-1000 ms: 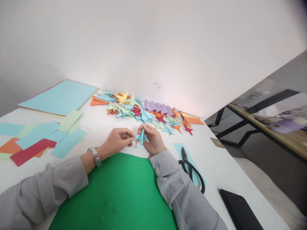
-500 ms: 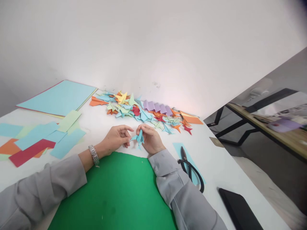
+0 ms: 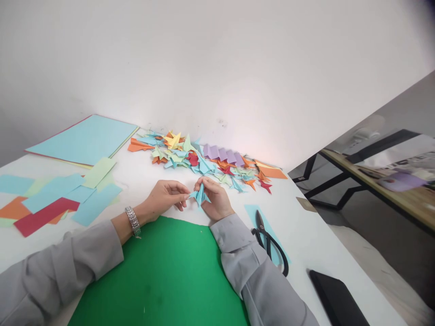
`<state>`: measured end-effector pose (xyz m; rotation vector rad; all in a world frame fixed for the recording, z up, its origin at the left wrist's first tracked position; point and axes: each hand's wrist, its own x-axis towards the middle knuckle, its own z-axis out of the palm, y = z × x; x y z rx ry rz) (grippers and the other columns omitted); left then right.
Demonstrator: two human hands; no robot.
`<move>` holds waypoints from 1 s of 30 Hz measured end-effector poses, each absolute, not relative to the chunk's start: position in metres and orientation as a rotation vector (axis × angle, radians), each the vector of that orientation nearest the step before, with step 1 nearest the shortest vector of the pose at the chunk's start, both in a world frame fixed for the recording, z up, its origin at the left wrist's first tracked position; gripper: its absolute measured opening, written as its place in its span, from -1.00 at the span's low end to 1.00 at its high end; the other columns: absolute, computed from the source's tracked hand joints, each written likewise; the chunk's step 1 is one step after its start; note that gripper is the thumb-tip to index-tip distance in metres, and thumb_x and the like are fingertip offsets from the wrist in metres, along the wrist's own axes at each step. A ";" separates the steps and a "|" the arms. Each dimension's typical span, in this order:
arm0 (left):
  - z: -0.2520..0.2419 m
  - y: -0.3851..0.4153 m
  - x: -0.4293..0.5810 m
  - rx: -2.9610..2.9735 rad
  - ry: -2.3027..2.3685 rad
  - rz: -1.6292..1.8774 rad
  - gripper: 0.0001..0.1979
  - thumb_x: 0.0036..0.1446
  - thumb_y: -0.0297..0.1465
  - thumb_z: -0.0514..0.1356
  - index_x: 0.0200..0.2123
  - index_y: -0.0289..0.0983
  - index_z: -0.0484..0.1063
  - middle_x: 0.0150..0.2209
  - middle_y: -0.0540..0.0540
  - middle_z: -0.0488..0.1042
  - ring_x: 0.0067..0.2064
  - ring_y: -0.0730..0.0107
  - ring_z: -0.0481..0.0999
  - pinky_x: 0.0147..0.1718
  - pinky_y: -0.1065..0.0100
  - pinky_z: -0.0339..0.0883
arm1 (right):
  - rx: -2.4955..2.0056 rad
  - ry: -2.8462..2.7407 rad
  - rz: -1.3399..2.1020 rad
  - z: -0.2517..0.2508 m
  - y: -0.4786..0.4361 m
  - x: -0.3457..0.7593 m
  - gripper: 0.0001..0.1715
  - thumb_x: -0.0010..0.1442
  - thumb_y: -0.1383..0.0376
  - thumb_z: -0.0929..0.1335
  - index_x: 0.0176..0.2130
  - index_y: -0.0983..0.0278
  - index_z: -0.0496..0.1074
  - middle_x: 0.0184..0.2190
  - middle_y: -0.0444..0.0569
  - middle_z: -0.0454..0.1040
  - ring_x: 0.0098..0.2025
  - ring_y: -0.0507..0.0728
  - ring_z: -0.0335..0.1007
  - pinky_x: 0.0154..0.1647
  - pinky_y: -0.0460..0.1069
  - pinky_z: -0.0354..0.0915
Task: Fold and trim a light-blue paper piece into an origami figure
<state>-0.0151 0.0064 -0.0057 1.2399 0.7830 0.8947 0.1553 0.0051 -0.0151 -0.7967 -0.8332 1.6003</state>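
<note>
A small light blue origami figure (image 3: 200,195) with spread wings is held up between my two hands, above the table just past a green sheet (image 3: 163,271). My right hand (image 3: 216,199) grips it from the right, fingers curled behind it and partly hidden. At its left tip, the thumb and fingers of my left hand (image 3: 167,197) pinch the paper. A pile of folded paper pieces (image 3: 205,166) in several colours lies beyond my hands.
Loose paper strips (image 3: 47,215) lie on the left, below stacked large blue sheets (image 3: 84,138). On the right are black-handled scissors (image 3: 267,233) over a blue strip, and a black phone-like slab (image 3: 336,299). A wall (image 3: 204,68) rises behind the table.
The origami figure has turned, and its wings now show spread wider toward me. My left fingers have moved slightly right, onto its tip. The view has shifted a little.
</note>
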 end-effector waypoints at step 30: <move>-0.008 0.005 -0.013 1.285 0.843 0.922 -0.71 -0.21 -0.35 0.38 -0.36 -0.38 0.54 -0.67 -0.02 0.47 -0.65 0.48 0.42 -0.62 0.44 0.35 | -0.809 -0.856 1.593 -0.015 0.004 0.153 -0.87 0.03 0.26 0.39 -0.46 0.30 0.44 -0.58 -0.15 0.41 -0.62 -0.04 0.26 -0.65 -0.16 0.20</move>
